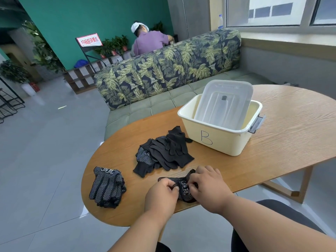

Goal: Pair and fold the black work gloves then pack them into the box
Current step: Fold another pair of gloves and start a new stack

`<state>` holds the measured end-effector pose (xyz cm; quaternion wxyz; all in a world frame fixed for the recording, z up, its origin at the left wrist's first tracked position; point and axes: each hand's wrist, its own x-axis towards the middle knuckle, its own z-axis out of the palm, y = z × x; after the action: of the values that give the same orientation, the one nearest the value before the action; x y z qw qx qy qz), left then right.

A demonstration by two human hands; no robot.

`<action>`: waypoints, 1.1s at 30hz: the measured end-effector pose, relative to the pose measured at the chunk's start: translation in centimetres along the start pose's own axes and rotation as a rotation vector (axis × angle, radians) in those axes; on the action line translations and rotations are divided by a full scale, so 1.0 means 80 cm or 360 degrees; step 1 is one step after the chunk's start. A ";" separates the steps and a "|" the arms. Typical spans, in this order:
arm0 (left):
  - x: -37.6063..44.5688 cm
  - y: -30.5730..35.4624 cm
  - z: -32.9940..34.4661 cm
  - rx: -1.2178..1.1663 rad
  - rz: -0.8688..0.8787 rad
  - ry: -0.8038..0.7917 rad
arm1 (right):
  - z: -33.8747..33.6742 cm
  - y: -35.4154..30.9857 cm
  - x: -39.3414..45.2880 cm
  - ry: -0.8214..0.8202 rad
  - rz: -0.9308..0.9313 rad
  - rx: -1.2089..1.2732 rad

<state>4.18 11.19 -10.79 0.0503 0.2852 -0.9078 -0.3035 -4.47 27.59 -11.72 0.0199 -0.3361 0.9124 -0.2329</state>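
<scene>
Lying between both hands' grip, seemingly pinched: glove [183,190].

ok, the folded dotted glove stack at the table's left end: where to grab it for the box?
Probably pinch the dotted glove stack across its cuff end, the far edge with the white print, coming from above. The layers look flush there; the near end splays into loose glove tips. The box sits far right.

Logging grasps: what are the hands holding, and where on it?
Both hands grip one dotted glove on the table: left hand at its left part, right hand at its right.
</scene>
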 end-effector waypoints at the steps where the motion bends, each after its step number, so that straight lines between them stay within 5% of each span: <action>1: -0.001 0.001 0.001 0.0026 0.0023 0.0030 | 0.001 0.001 0.001 0.0005 0.0009 -0.0002; 7: -0.006 0.006 -0.001 0.0043 0.0056 0.0201 | 0.002 0.005 0.004 0.0034 0.0055 0.0053; 19: -0.009 0.005 0.011 -0.0240 0.0041 0.0142 | 0.006 0.009 0.004 -0.0008 0.0107 0.0101; 33: -0.009 0.015 0.013 -0.0110 0.0187 0.0230 | 0.001 0.010 0.002 -0.0020 0.0021 0.0026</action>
<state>3.96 12.91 -10.88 0.1433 0.2507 -0.9059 -0.3098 -5.10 28.00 -12.15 0.0301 -0.3312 0.9125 -0.2382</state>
